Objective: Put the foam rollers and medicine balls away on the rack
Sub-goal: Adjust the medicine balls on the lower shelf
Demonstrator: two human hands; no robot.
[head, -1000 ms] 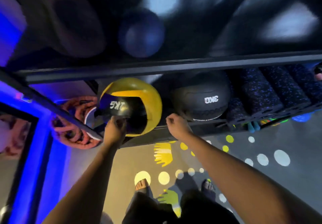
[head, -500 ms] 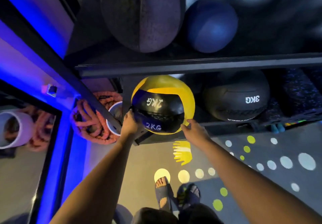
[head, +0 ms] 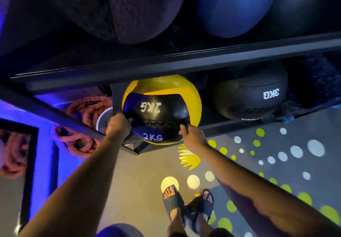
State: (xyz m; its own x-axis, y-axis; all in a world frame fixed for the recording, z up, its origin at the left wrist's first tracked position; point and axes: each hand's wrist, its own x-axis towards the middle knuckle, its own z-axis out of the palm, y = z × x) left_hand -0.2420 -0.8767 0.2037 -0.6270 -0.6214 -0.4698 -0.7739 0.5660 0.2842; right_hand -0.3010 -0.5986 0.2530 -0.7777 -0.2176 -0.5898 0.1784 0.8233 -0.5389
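Left hand, right hand — fingers curled gripping 2KG ball, top hidden behind shelf.

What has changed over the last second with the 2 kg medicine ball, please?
The right hand left the shelf's front rail and took hold of the 2 kg medicine ball at its lower right; the ball turned, showing a second 2KG mark. The left hand keeps its grip on the ball's left; the black 3 kg ball stays put.
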